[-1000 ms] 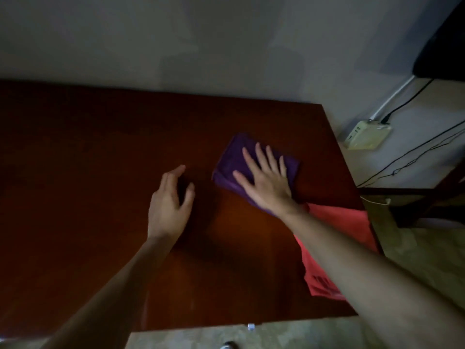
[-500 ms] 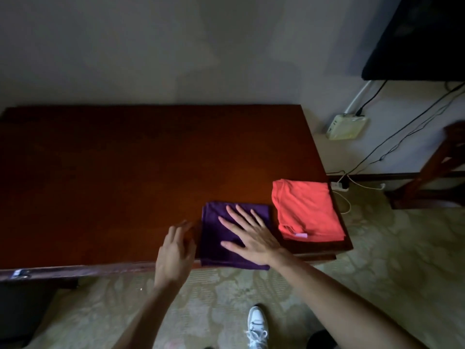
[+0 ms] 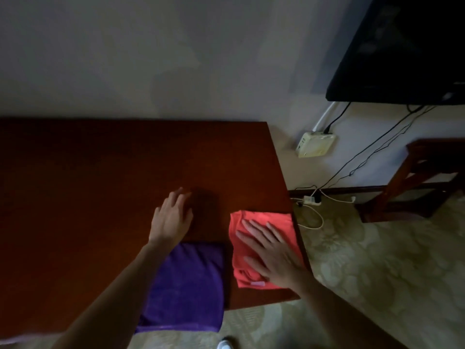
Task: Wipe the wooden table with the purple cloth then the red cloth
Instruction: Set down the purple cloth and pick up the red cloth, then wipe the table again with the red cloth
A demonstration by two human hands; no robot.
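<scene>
The dark wooden table (image 3: 100, 185) fills the left and middle of the view. A folded purple cloth (image 3: 191, 285) lies at the table's near edge, slightly overhanging it, with my left forearm crossing its left side. My left hand (image 3: 172, 217) hovers or rests just beyond the purple cloth, fingers relaxed, holding nothing. A folded red cloth (image 3: 254, 222) lies at the table's near right corner. My right hand (image 3: 271, 253) lies flat on the red cloth with fingers spread straight.
A wall stands behind the table. To the right are a white box (image 3: 315, 144) on the wall, black cables, a power strip (image 3: 312, 199) on the floor, a dark wooden chair (image 3: 415, 182) and a black screen (image 3: 402, 51). Patterned carpet (image 3: 377, 273) covers the floor.
My right hand left the purple cloth and moved right onto the red cloth. My left hand moved forward from the table's edge to beyond the purple cloth.
</scene>
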